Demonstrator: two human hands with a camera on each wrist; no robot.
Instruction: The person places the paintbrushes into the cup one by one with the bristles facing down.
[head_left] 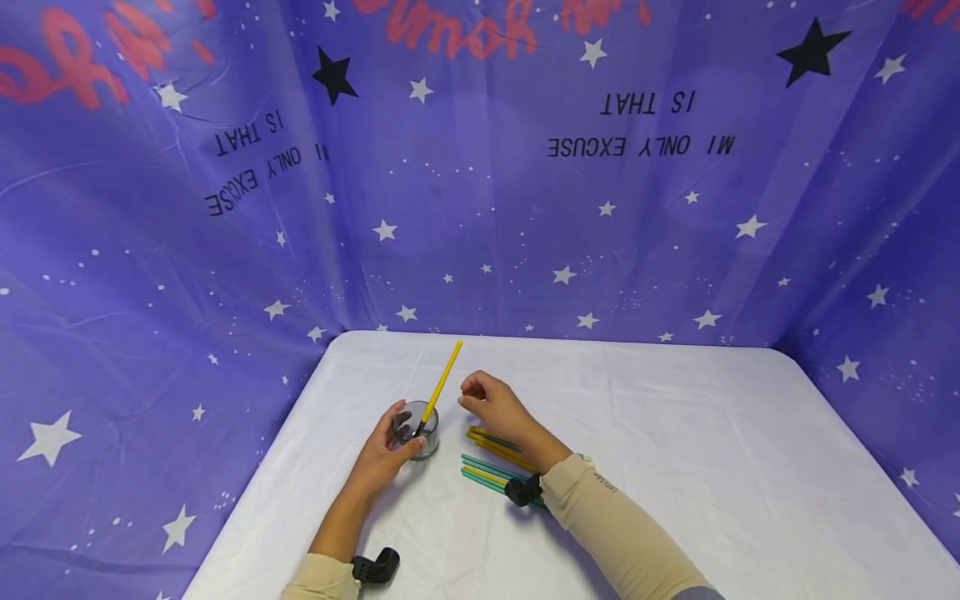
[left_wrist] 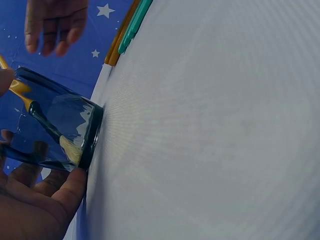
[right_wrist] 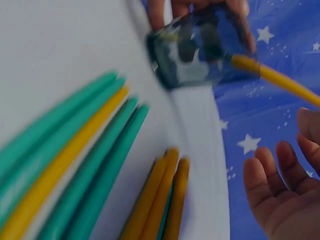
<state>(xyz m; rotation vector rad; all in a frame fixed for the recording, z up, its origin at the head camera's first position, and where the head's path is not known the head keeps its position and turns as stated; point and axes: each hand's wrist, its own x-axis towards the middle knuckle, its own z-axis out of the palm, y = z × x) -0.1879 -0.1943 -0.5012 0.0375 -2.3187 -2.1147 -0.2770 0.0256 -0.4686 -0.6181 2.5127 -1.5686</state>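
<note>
My left hand point(head_left: 381, 457) grips a clear, dark-tinted glass point(left_wrist: 60, 112) with fingers and thumb around its side. In it leans a paintbrush point(head_left: 442, 382) with a yellow handle, a black ferrule and pale bristles point(left_wrist: 71, 150) down at the glass bottom. The handle sticks out above the rim, tilted right. My right hand point(head_left: 501, 410) is in the air just right of the handle, apart from it. Its fingers point(right_wrist: 287, 165) are loosely bent and hold nothing.
Under my right forearm lies a row of teal sticks point(right_wrist: 60, 135) with a yellow one among them. Beside it is a bundle of mostly orange-yellow sticks point(right_wrist: 162, 185). A white cloth covers the table point(head_left: 675, 433); purple star-printed curtains point(head_left: 510, 208) surround it.
</note>
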